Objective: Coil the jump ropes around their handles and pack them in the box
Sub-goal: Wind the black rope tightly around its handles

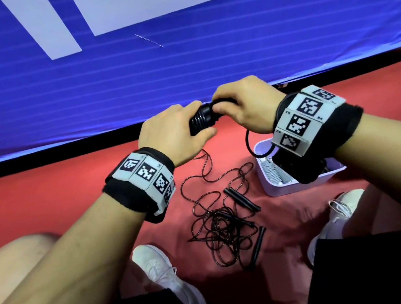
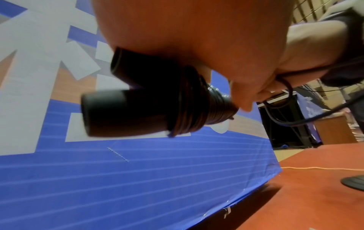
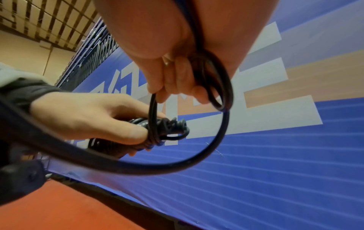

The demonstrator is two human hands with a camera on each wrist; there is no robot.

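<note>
Rope-wound handles (image 1: 201,121) in both hands

A pair of black jump-rope handles (image 1: 200,123) is held side by side above the red floor (image 1: 71,197), gripped by the left hand (image 1: 176,137); thin black rope is wound in close turns round their upper part, the butt ends left bare; a free loop of the rope (image 3: 222,109) is pinched by the right hand (image 1: 242,109). A second jump rope (image 1: 220,224) lies loose and tangled on the floor, its two slim black handles lying apart at the edge of the tangle; just beside it stands an open white box (image 1: 303,183), with coiled items inside, partly hidden by the right wrist.
</note>
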